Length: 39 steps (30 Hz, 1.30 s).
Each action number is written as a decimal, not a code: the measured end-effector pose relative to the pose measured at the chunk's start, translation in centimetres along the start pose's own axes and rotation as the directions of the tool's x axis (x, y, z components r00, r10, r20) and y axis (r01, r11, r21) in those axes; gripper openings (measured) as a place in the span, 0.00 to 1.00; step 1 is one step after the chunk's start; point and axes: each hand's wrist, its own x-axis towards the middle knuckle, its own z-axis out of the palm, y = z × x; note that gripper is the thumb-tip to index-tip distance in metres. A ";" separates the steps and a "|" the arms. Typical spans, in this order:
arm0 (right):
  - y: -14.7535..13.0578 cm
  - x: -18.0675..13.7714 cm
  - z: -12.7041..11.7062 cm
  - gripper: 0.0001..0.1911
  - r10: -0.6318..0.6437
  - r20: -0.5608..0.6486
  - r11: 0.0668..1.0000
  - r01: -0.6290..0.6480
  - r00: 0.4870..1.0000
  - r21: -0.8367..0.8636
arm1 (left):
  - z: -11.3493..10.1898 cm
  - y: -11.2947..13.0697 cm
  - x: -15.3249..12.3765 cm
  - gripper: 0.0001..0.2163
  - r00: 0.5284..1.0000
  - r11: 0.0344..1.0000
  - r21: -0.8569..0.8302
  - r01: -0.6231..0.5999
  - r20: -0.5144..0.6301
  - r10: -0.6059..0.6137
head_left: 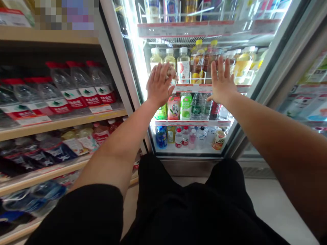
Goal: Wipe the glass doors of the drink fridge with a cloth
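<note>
My left hand (159, 83) is raised in front of the glass door of a lit drinks cooler (190, 155), with its fingers stretched out flat and its thumb apart. Behind its fingertips are pale-yellow bottles (155, 53) with white caps. A mottled pale patch shows beside the fingers, and I cannot tell what it is. To the right, my right hand (222, 81) is spread open before the same door, near brown tea bottles (198, 61) with yellow caps. Both palms face the glass; whether they touch it is unclear. Neither hand visibly holds anything.
Wooden shelves (61, 124) on the left carry red-capped water bottles (76, 85) and other drinks. The cooler's metal frame (276, 75) runs up the right side, with another stocked cooler beyond. Below are my black-clothed knees (155, 173) and pale floor (270, 200).
</note>
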 end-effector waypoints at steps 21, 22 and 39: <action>-0.1 -0.2 0.0 0.68 -0.005 0.005 1.000 0.005 1.000 -0.005 | 1.2 1.3 -2.7 0.26 0.935 0.964 -0.043 -0.263 0.236 0.266; 0.0 -0.1 0.0 0.67 -0.005 0.007 1.000 0.005 1.000 0.006 | 1.3 1.5 -3.0 0.25 0.910 0.949 -0.060 -0.310 0.269 0.315; 0.0 0.0 0.1 0.69 0.014 0.031 0.999 -0.013 0.999 -0.040 | 0.4 0.2 1.9 0.28 0.993 0.991 -0.068 -0.113 0.008 0.114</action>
